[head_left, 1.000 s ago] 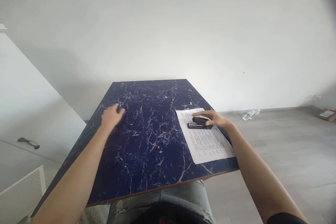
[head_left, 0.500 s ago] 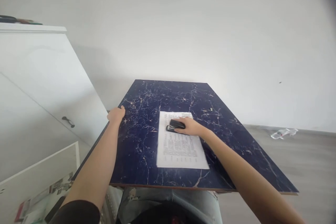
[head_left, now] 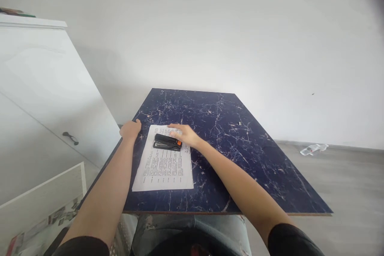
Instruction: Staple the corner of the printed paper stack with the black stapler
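A dark blue marbled table [head_left: 234,156] stands in front of me. A printed sheet of paper [head_left: 163,166] lies on its left part, with a black stapler with an orange end [head_left: 167,142] on top of the sheet. My right hand [head_left: 183,134] rests flat on the paper, fingers stretched out, touching the stapler's right end. My left hand [head_left: 131,130] is curled over the table's left edge, gripping it.
A white cabinet [head_left: 39,100] with a dark handle [head_left: 70,138] stands close on the left. A small dark item [head_left: 239,123] lies far on the table. A plastic bottle [head_left: 313,149] lies on the grey floor by the wall.
The paper and stapler have slid leftward across the table under my right hand, from the right edge to the left part. My left hand moved from the tabletop to the left edge.
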`<state>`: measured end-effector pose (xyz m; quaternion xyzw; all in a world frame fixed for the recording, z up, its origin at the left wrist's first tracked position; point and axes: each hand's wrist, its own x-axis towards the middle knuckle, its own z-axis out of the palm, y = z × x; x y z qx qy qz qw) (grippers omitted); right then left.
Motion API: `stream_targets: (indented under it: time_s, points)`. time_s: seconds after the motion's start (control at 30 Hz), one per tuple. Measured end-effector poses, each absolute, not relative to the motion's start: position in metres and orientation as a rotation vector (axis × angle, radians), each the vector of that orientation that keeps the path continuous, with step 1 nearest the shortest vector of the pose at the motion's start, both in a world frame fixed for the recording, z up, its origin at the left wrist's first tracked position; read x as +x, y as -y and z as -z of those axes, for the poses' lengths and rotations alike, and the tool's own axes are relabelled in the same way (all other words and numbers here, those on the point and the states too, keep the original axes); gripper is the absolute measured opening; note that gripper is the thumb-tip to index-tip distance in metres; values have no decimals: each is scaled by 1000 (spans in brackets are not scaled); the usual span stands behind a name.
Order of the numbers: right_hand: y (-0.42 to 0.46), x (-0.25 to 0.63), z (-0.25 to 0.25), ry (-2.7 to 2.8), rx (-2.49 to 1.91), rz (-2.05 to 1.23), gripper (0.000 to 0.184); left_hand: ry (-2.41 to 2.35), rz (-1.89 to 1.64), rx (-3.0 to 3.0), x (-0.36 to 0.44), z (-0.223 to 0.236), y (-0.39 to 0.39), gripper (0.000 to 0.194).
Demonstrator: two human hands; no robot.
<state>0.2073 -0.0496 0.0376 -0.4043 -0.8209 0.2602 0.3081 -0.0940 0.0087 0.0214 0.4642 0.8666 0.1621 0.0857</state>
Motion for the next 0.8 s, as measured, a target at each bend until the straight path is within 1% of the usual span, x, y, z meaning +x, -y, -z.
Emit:
stream_targets:
  time_s: [0.07, 0.13, 0.27, 0.37, 0.5, 0.57, 0.67, 0.8]
  points:
    - [36, 253, -43, 1902, -1298, -476, 42, -2579, -487, 1388, -94, -22, -9, 63]
    - [28, 311, -47, 1668, -1500, -302, 37, -2578, -490, 1394, -94, -23, -9, 62]
    - [33, 419, -34, 1207, -1829, -44, 42, -2585, -485, 1401, -93, -25, -8, 63]
    - [35, 454, -15, 1056, -1943, -1, 42, -2586, -477, 1399, -92, -27, -6, 62]
    - [24, 453, -2, 1128, -1945, -62, 25, -2581, -482, 1389, -92, -26, -5, 61]
    - [19, 443, -2, 1186, -1919, -94, 21, -2577, -494, 1378, -93, -24, -6, 61]
    - [16, 413, -6, 1323, -1819, -134, 23, -2567, -522, 1359, -94, -19, -7, 61]
    - [7, 341, -19, 1540, -1601, -231, 32, -2544, -559, 1335, -96, -15, -9, 62]
